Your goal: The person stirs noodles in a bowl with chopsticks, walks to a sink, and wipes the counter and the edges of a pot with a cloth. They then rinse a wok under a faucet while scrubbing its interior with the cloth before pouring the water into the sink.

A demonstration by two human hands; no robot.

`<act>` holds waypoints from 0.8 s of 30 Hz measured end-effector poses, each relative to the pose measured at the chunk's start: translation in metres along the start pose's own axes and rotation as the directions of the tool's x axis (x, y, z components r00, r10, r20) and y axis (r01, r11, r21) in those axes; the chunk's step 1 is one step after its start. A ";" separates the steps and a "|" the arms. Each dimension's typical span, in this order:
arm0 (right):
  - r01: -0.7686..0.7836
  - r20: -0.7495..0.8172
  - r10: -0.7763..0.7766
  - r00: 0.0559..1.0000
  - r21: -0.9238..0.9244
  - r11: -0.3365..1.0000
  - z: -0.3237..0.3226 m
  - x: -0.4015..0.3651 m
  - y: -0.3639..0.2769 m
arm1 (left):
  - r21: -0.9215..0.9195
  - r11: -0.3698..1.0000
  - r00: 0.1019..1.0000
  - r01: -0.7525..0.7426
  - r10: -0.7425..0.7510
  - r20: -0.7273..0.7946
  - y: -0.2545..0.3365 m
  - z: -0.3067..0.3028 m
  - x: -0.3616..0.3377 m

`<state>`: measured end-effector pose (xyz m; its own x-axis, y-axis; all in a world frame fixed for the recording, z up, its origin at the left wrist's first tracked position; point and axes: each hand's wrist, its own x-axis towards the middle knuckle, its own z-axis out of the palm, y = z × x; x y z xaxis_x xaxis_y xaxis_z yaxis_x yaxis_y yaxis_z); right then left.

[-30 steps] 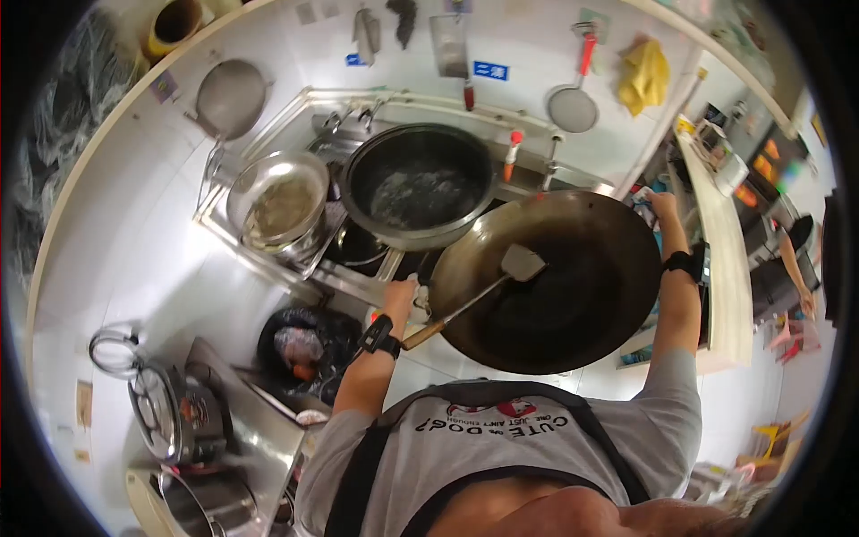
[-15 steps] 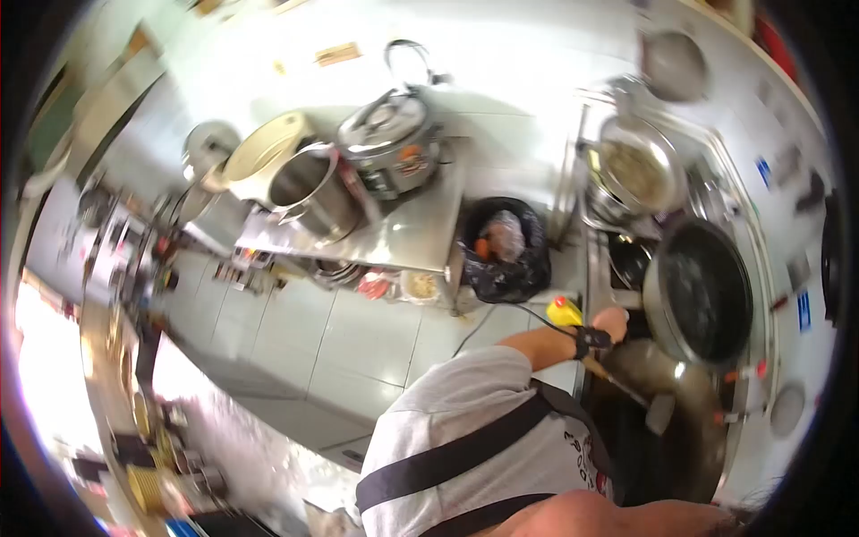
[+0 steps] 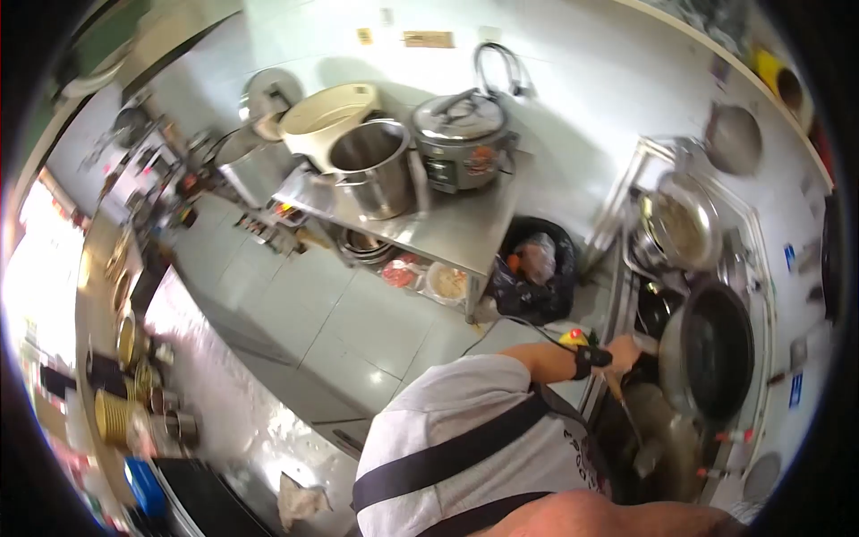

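My left hand (image 3: pixel 624 353), with a black band at the wrist, reaches over the near edge of the stove. Its fingers look curled, and what they hold, if anything, is too blurred to make out. Just beneath the wrist begins the wooden handle of a spatula (image 3: pixel 646 458), whose metal blade lies inside a large wok (image 3: pixel 682 434). Beyond the hand stands a big, deep dark pan (image 3: pixel 716 353), tilted in this view. A small black pot (image 3: pixel 658 307) sits close to the fingertips. My right hand is out of sight.
A steel table (image 3: pixel 438 234) carries a rice cooker (image 3: pixel 459 143), a tall steel pot (image 3: pixel 371 174) and a cream tub (image 3: pixel 331 116). Below stands a bin with a black bag (image 3: pixel 546 300). A steel pan (image 3: pixel 689 224) with pale contents is at the back. A yellow bottle (image 3: pixel 574 337) is near my wrist.
The view has swung, so the table and cooker appear farther right and lower. My left hand shows slightly lower and farther right, still near the wok's rim. The spatula remains in the wok.
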<state>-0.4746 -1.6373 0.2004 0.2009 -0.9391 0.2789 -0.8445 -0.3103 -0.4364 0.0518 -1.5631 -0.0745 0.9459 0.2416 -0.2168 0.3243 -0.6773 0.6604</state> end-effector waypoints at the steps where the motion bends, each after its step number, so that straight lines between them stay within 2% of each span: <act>1: 0.027 0.005 -0.027 1.000 0.013 1.000 -0.004 -0.003 -0.004 | -0.119 0.962 0.922 -0.244 0.268 0.279 -0.014 -0.002 0.018; 2: 0.058 0.017 -0.059 0.998 0.036 0.998 -0.006 -0.007 -0.006 | -0.296 0.856 0.695 -0.423 0.516 0.500 -0.033 -0.011 0.047; 3: 0.095 0.033 -0.097 0.995 0.068 0.993 -0.001 -0.007 -0.008 | -0.406 0.618 0.441 -0.673 0.776 0.451 -0.030 -0.076 0.050; 4: 0.145 0.048 -0.150 0.987 0.102 0.984 0.004 0.003 -0.013 | -0.411 0.850 0.725 -0.330 0.507 0.467 -0.018 -0.115 0.043; 5: 0.166 0.047 -0.172 0.984 0.113 0.980 0.009 -0.001 -0.021 | -0.494 0.812 0.700 -0.311 0.547 0.459 -0.026 -0.110 0.058; 6: 0.153 0.064 -0.154 0.986 0.020 0.988 0.002 -0.019 -0.080 | -0.494 0.793 0.651 -0.356 0.590 0.477 -0.029 -0.110 0.072; 7: 0.174 0.039 -0.174 0.984 0.006 0.985 0.001 -0.031 -0.112 | -0.523 0.821 0.680 -0.228 0.519 0.518 -0.024 -0.143 0.075; 8: 0.199 0.022 -0.202 0.979 0.117 0.973 -0.001 -0.055 -0.185 | -0.533 0.841 0.708 -0.088 0.429 0.560 -0.022 -0.174 0.075; 10: 0.155 0.064 -0.172 0.983 0.212 0.965 0.013 -0.061 -0.220 | -0.637 0.738 0.605 0.223 0.407 0.684 -0.048 -0.143 0.110; 11: 0.200 0.055 -0.219 0.974 0.239 0.950 0.023 -0.067 -0.243 | -0.622 0.749 0.590 0.229 0.402 0.700 -0.054 -0.161 0.115; 13: 0.159 0.086 -0.197 0.977 0.325 0.932 0.046 -0.086 -0.294 | -0.474 0.660 0.293 0.583 0.374 0.880 -0.055 -0.213 0.133; 14: 0.164 0.090 -0.211 0.973 0.368 0.915 0.064 -0.092 -0.312 | -0.477 0.652 0.300 0.589 0.372 0.878 -0.063 -0.220 0.146; 16: 0.081 0.168 -0.191 0.967 0.510 0.857 0.095 -0.114 -0.360 | -0.443 0.600 0.244 0.666 0.385 0.890 -0.078 -0.231 0.167; 17: 0.090 0.247 -0.263 0.933 0.546 0.833 0.107 -0.125 -0.383 | -0.440 0.595 0.244 0.672 0.383 0.891 -0.083 -0.244 0.179; 18: 0.143 0.231 -0.309 0.922 0.539 0.830 0.134 -0.131 -0.384 | -0.470 0.551 0.267 0.689 0.410 0.872 -0.087 -0.260 0.190; 19: -0.030 0.360 -0.278 0.890 0.658 0.753 0.162 -0.139 -0.392 | -0.492 0.513 0.280 0.704 0.435 0.856 -0.091 -0.272 0.202; 20: -0.084 0.409 -0.315 0.857 0.712 0.698 0.199 -0.145 -0.394 | -0.478 0.537 0.230 0.695 0.464 0.855 -0.110 -0.246 0.231; 21: -0.147 0.503 -0.273 0.820 0.646 0.749 0.209 -0.163 -0.427 | -0.510 0.541 0.228 0.668 0.504 0.833 -0.118 -0.245 0.245; 22: -0.160 0.503 -0.312 0.806 0.692 0.704 0.245 -0.171 -0.438 | -0.493 0.583 0.241 0.646 0.457 0.856 -0.117 -0.264 0.250; 23: -0.135 0.500 -0.305 0.811 0.667 0.733 0.272 -0.184 -0.454 | -0.474 0.573 0.199 0.668 0.476 0.856 -0.105 -0.294 0.240; 24: 0.134 0.378 -0.450 0.809 0.626 0.768 0.314 -0.194 -0.459 | -0.442 0.610 0.101 0.658 0.510 0.854 -0.106 -0.297 0.244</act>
<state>0.0300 -1.3596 0.0776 0.7299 -0.6764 0.0987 -0.3106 -0.4568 -0.8336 0.2445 -1.2258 0.0157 0.2716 -0.9149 -0.2987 0.8143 0.0530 0.5780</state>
